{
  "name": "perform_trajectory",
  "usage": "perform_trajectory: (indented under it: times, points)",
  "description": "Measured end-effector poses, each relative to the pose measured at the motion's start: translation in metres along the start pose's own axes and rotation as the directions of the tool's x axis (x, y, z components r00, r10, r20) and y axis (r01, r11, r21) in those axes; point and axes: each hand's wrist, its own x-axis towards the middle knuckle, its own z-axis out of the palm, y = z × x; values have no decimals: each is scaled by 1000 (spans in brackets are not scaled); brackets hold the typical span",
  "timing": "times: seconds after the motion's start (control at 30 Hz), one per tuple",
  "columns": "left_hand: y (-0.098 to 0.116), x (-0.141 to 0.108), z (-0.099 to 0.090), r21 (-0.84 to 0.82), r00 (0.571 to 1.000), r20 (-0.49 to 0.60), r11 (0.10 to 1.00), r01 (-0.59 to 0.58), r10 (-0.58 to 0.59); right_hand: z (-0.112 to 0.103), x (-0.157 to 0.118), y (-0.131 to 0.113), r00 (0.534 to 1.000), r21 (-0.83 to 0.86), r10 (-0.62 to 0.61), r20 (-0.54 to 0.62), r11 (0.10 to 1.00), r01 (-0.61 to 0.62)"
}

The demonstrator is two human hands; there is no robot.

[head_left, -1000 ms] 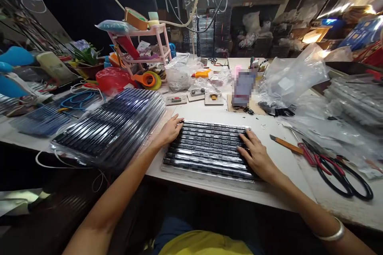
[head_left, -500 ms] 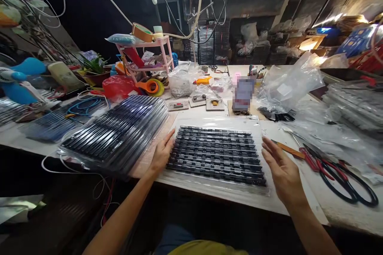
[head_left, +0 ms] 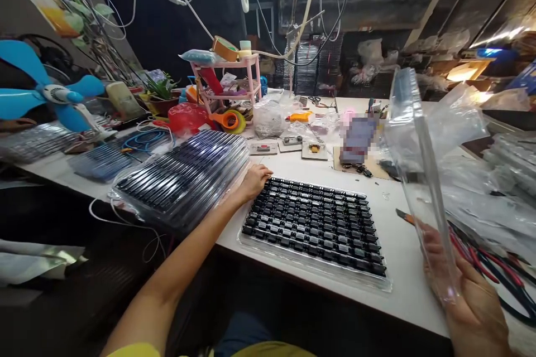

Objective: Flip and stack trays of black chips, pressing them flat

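Observation:
A transparent plastic tray (head_left: 314, 273) lies on the white tabletop in front of me, filled with rows of small black parts (head_left: 314, 226). My left hand (head_left: 253, 181) is at the tray's far left corner, fingers bent and pressed together; what they pinch there is hidden. Upright in my right hand (head_left: 464, 284) is a transparent plastic cover (head_left: 419, 162), gripped by its lower end between thumb and fingers, to the right of the tray. Left of my left forearm stands a stack of filled plastic trays (head_left: 184, 178).
Behind the right hand lie red-handled pliers (head_left: 477, 256) and a knife (head_left: 404, 216). A phone (head_left: 358, 139) stands at the back. Further left are a pink shelf (head_left: 232, 83), a red bag (head_left: 190, 118) and a blue fan (head_left: 54, 92). Plastic bags (head_left: 456, 117) heap at right.
My right hand has lifted the transparent cover off the tray and tilted it up to the right. My left hand has moved to the far left corner and closed. The view has turned left.

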Motion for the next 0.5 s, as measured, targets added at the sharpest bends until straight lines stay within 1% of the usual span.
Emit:
perform_trajectory:
  times: [0.1, 0.13, 0.2, 0.27, 0.33, 0.5]
  points:
    - [-8, 13, 5, 75, 996, 88, 997, -15, 9, 12, -6, -8, 982, 180, 156, -109, 974, -134]
    - [-10, 15, 5, 90, 993, 114, 996, -24, 14, 15, -6, -10, 975, 210, 179, -132, 966, -149]
    - [-13, 19, 4, 107, 988, 150, 993, -41, 25, 17, -6, -11, 968, 230, 189, -164, 962, -148]
    - [-14, 19, 3, 111, 985, 168, 992, -54, 35, 14, -5, -9, 972, 225, 172, -159, 965, -134]
    - [-14, 18, 1, 103, 983, 177, 993, -63, 44, 10, -4, -6, 982, 226, 139, -130, 968, -107]
    - [-9, 17, -2, 56, 987, 156, 997, -52, 43, 9, -5, -8, 994, 319, 101, -42, 944, -83]
